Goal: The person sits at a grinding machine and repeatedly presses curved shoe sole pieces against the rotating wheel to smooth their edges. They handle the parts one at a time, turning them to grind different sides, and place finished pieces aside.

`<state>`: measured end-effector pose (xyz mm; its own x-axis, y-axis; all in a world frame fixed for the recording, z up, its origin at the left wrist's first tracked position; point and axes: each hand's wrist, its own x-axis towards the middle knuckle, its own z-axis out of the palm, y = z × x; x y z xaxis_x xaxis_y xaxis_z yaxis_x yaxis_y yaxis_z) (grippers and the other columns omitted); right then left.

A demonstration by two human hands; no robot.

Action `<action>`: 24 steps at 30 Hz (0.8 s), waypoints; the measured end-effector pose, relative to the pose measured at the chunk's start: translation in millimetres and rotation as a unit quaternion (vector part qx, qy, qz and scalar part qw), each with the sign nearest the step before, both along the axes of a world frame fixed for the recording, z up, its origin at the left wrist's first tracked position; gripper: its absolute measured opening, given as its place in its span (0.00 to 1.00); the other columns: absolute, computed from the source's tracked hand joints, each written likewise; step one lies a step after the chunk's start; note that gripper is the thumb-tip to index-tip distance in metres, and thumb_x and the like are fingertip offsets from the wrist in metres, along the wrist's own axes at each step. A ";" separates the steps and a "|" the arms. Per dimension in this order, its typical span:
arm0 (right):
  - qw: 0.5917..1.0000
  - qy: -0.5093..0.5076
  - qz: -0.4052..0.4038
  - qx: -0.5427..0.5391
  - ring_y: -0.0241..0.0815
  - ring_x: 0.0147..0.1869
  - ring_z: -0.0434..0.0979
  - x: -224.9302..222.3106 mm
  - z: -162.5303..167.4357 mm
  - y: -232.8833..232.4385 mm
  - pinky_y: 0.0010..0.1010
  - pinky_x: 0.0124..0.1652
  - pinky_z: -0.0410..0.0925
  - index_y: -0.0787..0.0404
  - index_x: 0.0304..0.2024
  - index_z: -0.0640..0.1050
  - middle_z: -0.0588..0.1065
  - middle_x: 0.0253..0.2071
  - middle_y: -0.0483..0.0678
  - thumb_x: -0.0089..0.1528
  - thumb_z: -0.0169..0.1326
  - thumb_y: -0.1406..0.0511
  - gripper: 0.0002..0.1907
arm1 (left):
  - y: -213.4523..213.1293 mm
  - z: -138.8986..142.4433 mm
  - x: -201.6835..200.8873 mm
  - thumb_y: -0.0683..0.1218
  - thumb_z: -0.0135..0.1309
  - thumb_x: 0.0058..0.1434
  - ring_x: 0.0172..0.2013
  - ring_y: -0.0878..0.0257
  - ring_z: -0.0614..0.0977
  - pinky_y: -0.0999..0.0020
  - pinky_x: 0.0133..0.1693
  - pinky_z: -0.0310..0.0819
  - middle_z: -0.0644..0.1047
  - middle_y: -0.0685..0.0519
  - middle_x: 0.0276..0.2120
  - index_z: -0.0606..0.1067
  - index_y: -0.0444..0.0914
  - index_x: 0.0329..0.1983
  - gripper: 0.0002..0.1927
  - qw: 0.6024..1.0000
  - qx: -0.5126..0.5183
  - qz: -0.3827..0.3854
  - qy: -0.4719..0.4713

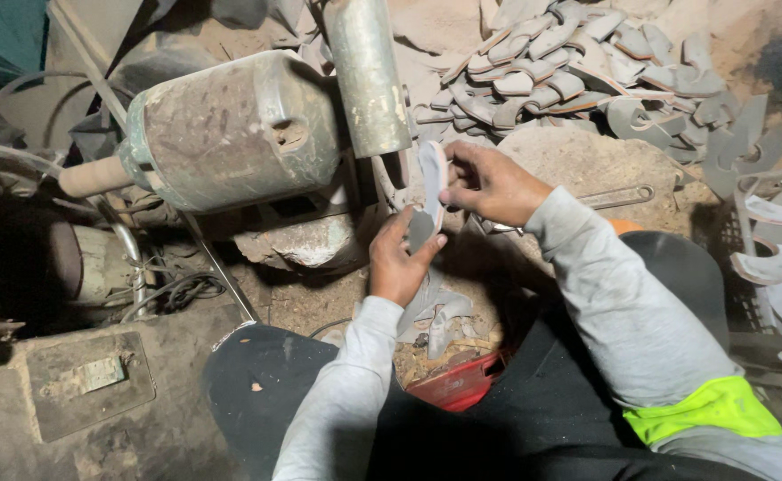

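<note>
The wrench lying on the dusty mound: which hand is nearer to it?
Right. The right hand grips the top of the curved metal blank just left of the wrench; the left hand holds the blank's lower end, farther away.

A dusty motor housing (231,129) sits left, curved metal blanks (578,76) heaped behind, a red container (462,383) below.

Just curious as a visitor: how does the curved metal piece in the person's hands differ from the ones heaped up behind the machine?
The held piece stands on edge, gripped by both the left hand and right hand; the heaped pieces lie flat, overlapping, untouched. The held one is close to the motor; the heap lies farther back. Both look grey, curved and dusty.
</note>
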<state>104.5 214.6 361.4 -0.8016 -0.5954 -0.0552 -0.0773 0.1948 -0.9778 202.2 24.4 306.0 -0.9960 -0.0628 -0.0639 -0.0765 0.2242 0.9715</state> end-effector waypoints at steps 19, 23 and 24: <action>0.996 0.022 0.083 0.005 0.33 0.50 0.76 6.0 14.7 12.5 0.30 0.50 0.71 0.61 0.64 0.64 0.76 0.46 0.43 0.55 0.62 0.68 0.36 | 18.0 -15.8 19.5 0.35 0.67 0.52 0.54 0.52 0.78 0.60 0.55 0.75 0.75 0.40 0.56 0.74 0.29 0.59 0.29 0.984 -0.154 0.031 0.086; 0.984 0.094 0.032 0.145 0.34 0.41 0.77 -7.3 26.0 32.8 0.28 0.44 0.70 0.58 0.57 0.71 0.79 0.35 0.44 0.60 0.62 0.62 0.25 | 14.8 -11.3 13.9 0.38 0.58 0.60 0.51 0.57 0.81 0.64 0.52 0.81 0.75 0.42 0.57 0.72 0.29 0.63 0.26 0.994 0.105 -0.034 -0.008; 0.973 0.142 0.014 0.182 0.36 0.40 0.76 -11.0 27.2 36.4 0.29 0.42 0.69 0.60 0.51 0.75 0.77 0.34 0.46 0.61 0.63 0.61 0.19 | 13.9 -11.8 12.3 0.41 0.56 0.64 0.51 0.58 0.82 0.66 0.52 0.81 0.77 0.43 0.56 0.71 0.30 0.64 0.25 0.981 0.179 -0.053 -0.052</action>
